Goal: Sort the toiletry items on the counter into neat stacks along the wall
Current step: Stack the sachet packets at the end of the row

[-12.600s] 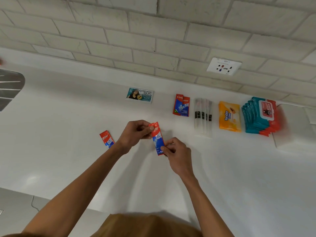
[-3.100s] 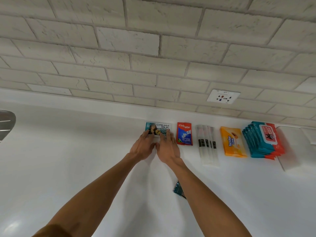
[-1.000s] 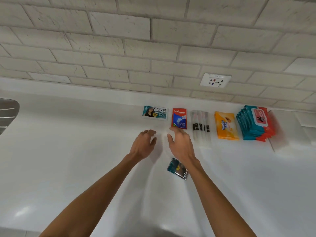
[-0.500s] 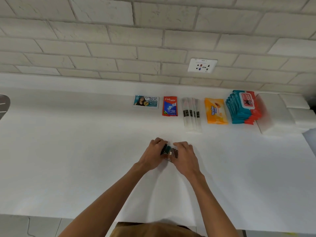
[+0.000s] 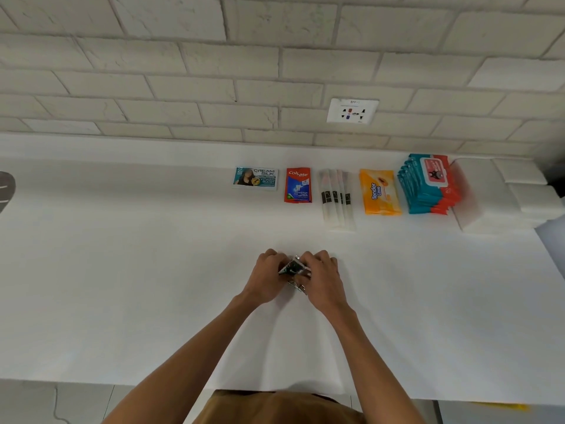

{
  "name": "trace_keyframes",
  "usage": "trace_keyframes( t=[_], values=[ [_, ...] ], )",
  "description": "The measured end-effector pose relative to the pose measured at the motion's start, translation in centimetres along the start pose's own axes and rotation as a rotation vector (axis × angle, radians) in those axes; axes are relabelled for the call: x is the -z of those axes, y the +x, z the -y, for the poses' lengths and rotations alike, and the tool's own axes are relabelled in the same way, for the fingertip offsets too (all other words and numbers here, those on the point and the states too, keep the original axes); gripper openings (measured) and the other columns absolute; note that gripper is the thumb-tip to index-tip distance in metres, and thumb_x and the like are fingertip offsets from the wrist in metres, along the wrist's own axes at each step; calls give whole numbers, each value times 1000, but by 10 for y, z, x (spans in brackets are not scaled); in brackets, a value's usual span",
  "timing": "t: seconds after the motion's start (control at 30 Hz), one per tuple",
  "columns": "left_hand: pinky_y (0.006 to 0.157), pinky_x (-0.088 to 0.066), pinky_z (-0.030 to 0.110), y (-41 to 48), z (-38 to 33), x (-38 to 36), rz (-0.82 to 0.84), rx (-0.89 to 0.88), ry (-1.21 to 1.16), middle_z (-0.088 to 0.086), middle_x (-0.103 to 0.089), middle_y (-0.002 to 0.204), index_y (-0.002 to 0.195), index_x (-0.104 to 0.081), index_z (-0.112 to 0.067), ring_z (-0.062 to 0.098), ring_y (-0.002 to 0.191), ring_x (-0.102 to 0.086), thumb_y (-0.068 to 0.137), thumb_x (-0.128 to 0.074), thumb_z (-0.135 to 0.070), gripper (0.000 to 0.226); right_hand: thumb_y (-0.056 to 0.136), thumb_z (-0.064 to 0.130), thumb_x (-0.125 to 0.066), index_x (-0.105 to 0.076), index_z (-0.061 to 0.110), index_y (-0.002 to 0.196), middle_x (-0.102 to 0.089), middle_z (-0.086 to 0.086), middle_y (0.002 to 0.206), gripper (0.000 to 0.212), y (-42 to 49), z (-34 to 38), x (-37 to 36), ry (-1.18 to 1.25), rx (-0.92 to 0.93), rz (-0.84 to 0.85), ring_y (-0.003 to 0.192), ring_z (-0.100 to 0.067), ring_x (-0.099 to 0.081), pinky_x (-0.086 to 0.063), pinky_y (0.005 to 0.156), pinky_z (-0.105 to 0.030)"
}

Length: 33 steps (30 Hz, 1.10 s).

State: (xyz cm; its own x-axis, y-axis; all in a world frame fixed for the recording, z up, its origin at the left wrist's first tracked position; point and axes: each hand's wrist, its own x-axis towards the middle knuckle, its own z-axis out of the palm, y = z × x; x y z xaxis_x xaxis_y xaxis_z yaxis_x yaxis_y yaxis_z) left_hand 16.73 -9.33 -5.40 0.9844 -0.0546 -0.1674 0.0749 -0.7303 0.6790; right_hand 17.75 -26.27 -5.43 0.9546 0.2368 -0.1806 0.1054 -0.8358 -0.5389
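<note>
My left hand (image 5: 266,278) and my right hand (image 5: 321,280) meet at mid-counter and together grip a small dark teal sachet (image 5: 294,268), its foil edges sticking out between my fingers. Along the wall lies a row: a Cream Silk sachet stack (image 5: 255,178), a red Colgate sachet stack (image 5: 298,185), clear wrapped toothbrushes (image 5: 337,198), an orange Tender Love wipes pack (image 5: 380,192) and a stack of teal-and-red wipes packs (image 5: 428,183).
White folded towels (image 5: 501,195) sit at the far right against the wall. A wall socket (image 5: 352,110) is set in the brick above the row. A grey sink edge (image 5: 6,189) shows at the far left. The white counter (image 5: 122,270) ends at its front edge near me.
Both hands drew back from the wall row to the loose dark sachet at mid-counter and took hold of it. In the last half second they lifted and tilted it slightly.
</note>
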Motion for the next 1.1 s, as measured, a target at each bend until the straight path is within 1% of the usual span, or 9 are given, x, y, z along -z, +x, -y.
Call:
trace_keyframes(
  t=[0.1, 0.2, 0.33, 0.43, 0.63, 0.8, 0.93, 1.03, 1.1],
  values=[
    [74, -32, 18, -5, 7, 0, 11, 14, -46, -8, -60, 87, 81, -66, -19, 11, 101, -44, 91, -73, -22, 12, 92, 25, -78, -67, 29, 123, -54, 7, 117, 33, 0, -1, 0, -26, 46, -28, 110, -21, -48, -56, 80, -37],
    [82, -42, 16, -12, 11, 6, 5, 107, -177, -8, -67, 99, 90, -73, -25, 3, 106, -53, 98, -63, -44, 23, 90, 18, -80, -73, 26, 121, -58, 8, 117, 32, 1, 1, 2, 26, 64, -72, 107, -19, -49, -54, 88, -36],
    [92, -60, 38, -19, 7, 15, -14, 316, -651, 1, -74, 104, 106, -73, -25, 18, 100, -72, 96, -55, -65, 45, 86, 11, -83, -79, 26, 106, -61, 14, 116, 25, 5, 6, 9, 114, 141, -127, 109, -12, -47, -53, 89, -29],
    [91, -62, 40, -15, 0, 24, -58, 477, -940, 18, -71, 114, 120, -66, -14, 27, 102, -74, 98, -65, -49, 41, 84, 7, -84, -81, 31, 99, -61, 17, 122, 28, 8, 12, 13, 189, 235, -150, 117, -7, -48, -47, 96, -20],
    [71, -59, 29, -9, -2, 35, -44, 586, -1186, 20, -73, 111, 140, -45, -1, 23, 88, -75, 91, -78, -13, 60, 83, 1, -83, -81, 36, 90, -58, 19, 138, 35, 4, 30, 26, 361, 378, -93, 131, -3, -45, -41, 105, -13],
    [73, -62, 35, -6, -10, 46, -192, 530, -1295, 20, -76, 110, 117, -67, -2, 28, 89, -76, 87, -78, -3, 32, 83, 12, -87, -80, 41, 87, -48, 17, 147, 31, 9, 29, 26, 416, 268, -130, 131, 7, -43, -44, 98, -3],
    [74, -61, 38, -4, -9, 51, -294, 536, -1364, 18, -77, 108, 122, -65, -1, 32, 96, -76, 86, -81, -7, 40, 100, 1, -64, -79, 37, 102, -68, 10, 130, 38, 12, 26, 21, 673, 84, -91, 120, -9, -67, -61, 84, -23],
    [73, -62, 38, -1, -9, 52, -360, 550, -1384, 17, -77, 108, 123, -63, -2, 32, 96, -76, 85, -82, -9, 43, 106, 6, -49, -78, 23, 108, -74, -3, 123, 34, 13, 27, 17, 958, -34, 0, 113, -19, -73, -64, 89, -43],
    [74, -62, 39, 1, -9, 51, -387, 549, -1401, 18, -76, 109, 124, -61, -1, 33, 97, -76, 86, -82, -11, 45, 106, 11, -51, -77, 20, 109, -74, -7, 124, 28, 14, 32, 15, 1082, -132, 15, 110, -22, -74, -64, 90, -47]
  ],
)
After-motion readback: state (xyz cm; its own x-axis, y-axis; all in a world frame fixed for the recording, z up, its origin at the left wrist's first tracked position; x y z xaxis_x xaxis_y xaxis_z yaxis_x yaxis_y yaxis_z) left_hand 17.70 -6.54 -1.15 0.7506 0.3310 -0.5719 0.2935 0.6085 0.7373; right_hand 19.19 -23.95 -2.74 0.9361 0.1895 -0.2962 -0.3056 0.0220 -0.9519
